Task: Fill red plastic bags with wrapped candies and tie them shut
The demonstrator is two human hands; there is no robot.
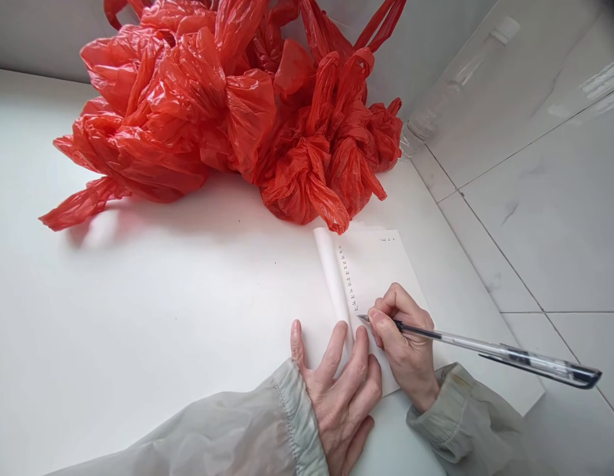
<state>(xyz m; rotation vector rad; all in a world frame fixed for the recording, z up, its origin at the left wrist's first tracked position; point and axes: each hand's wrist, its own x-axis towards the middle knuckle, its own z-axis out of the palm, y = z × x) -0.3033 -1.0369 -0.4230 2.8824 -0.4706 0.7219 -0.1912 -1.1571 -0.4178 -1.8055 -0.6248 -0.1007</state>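
My right hand (405,337) is closed around a clear gel pen (490,348) with a black grip and clip. The pen's tip is at the lower end of a column of small handwritten figures, too small to read surely, on a white notebook (381,268). A left page is curled over along the spine, and faint writing shows near the top right of the open page. My left hand (341,390) lies palm down with fingers spread across the lower part of the notebook, holding nothing. Both wrists are in grey-green sleeves.
Several knotted red plastic bags (227,112) are heaped along the back of the white table (163,317), just above the notebook. A clear plastic bottle (450,89) stands at the back right corner. White tiles (550,225) border the table's right edge.
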